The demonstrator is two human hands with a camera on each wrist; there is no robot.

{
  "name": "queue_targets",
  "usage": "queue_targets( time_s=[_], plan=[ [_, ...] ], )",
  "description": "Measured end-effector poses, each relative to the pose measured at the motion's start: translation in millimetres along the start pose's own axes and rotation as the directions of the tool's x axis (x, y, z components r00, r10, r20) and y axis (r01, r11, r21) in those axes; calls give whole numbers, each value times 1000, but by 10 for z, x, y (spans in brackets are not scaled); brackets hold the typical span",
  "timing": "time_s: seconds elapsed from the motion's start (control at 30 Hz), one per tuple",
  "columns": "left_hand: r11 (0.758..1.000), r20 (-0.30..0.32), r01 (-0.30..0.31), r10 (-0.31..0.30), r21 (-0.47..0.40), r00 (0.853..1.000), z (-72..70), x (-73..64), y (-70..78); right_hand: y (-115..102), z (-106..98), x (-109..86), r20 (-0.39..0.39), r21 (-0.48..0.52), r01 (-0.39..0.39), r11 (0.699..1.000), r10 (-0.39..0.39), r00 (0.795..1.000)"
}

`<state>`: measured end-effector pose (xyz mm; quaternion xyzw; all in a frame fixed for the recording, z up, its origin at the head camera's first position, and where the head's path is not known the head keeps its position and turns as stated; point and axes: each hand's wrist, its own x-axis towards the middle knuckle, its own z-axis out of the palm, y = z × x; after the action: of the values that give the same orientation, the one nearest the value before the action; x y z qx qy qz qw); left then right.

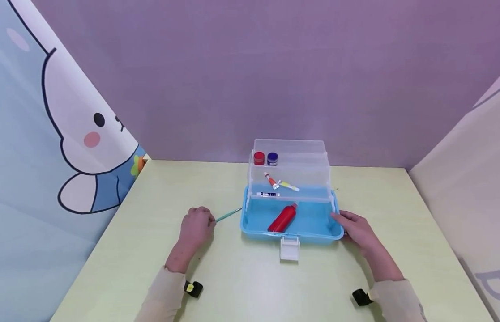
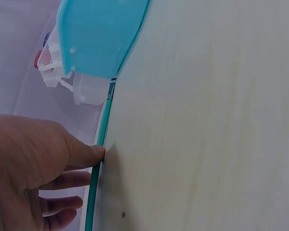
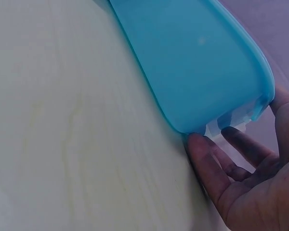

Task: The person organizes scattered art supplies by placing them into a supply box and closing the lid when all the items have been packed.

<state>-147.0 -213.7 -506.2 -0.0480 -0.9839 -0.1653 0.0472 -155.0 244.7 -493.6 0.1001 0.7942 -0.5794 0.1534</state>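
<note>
My left hand [image 1: 196, 227] pinches a teal paintbrush [image 1: 228, 214] between thumb and fingers, low over the table left of the box. In the left wrist view the brush [image 2: 104, 122] points its tip at the box's end. My right hand [image 1: 357, 229] grips the right end of a blue plastic storage box [image 1: 314, 238], thumb over the rim and fingers against the end wall, as the right wrist view shows. The box stands open, its clear trays [image 1: 314, 172] raised at the back. A red bottle [image 1: 284, 218] lies tilted inside it.
In the trays are a red-lidded jar [image 1: 259, 158], a blue-lidded jar [image 1: 272, 158], an orange tube [image 1: 271, 180], a yellow tube [image 1: 289, 185] and a dark blue-and-white tube [image 1: 268, 194]. A white latch [image 1: 289, 249] hangs at the box front. A purple wall [image 1: 233, 80] rises behind the table.
</note>
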Motion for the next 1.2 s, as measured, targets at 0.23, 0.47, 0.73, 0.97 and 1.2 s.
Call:
queue_targets(
  time_s=[0.23,0.47,0.73,0.97,1.2],
  plan=[
    [1000,3,18,-18,-3,1000,-71,26,-143,3,-18,-12,-4,-2,7,1000,-7,1000],
    [1000,-36,-2,2,-1,999,-245,92,-296,16,-36,-12,-9,-21,16,1000,-16,1000],
    [1000,-79,-26,25,-11,997,-485,214,-347,24,-29,-5,-4,-20,21,1000,-21,1000],
    [998,-96,-50,47,-37,994,-675,308,-304,24,-14,7,3,-11,17,1000,-17,1000],
    [996,-108,-80,77,-26,991,-822,415,-257,29,3,7,-3,-12,3,1000,-3,1000]
  ],
)
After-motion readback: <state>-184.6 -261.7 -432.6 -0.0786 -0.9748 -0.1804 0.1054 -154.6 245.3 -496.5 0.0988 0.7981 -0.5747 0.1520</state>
